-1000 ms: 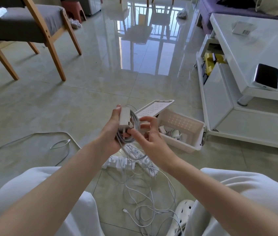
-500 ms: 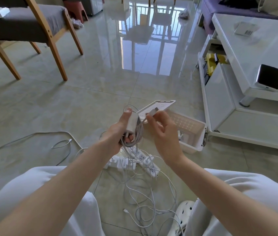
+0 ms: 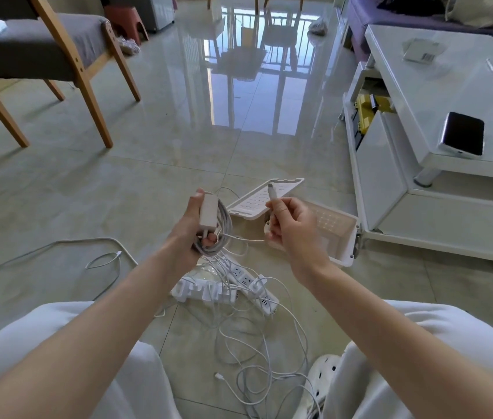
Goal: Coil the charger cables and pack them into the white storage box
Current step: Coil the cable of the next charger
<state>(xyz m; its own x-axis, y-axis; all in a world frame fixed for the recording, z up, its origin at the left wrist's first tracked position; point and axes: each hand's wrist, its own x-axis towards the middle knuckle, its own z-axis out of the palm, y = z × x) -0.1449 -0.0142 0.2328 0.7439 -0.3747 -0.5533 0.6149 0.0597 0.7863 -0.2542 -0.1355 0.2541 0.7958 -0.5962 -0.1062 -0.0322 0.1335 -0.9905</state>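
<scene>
Both bare forearms reach forward from the person's lap, and the hands are raised side by side above the tiled floor (image 3: pixel 154 152). The left hand (image 3: pixel 189 229) stands upright with its thumb pointing up. Its fingers are curled round a white rectangular charger brick (image 3: pixel 208 210) and the grey-white coil of cable (image 3: pixel 224 234) looped beside it. The right hand (image 3: pixel 295 228) is tipped back, knuckles toward the camera. It pinches the free end of the same cable, so that the small cylindrical plug (image 3: pixel 272 191) sticks up above the fingers. 1 thin strand (image 3: pixel 245 239) runs nearly level between the 2 hands.

The white storage box (image 3: pixel 342 234) sits on the floor just behind the right hand, which partly hides it. It is rigid plastic with perforated walls (a dotted grid shows inside). Its flat slotted lid (image 3: pixel 262 198) is open and leans away to the left, behind the plug. Whatever is in the box is hidden.

Below the hands lie 2 white power strips (image 3: pixel 206 290), crossed by a loose tangle of thin white cables (image 3: pixel 257 355) that spreads toward the person's knees. Another cable (image 3: pixel 103 260) trails off to the left.
</scene>
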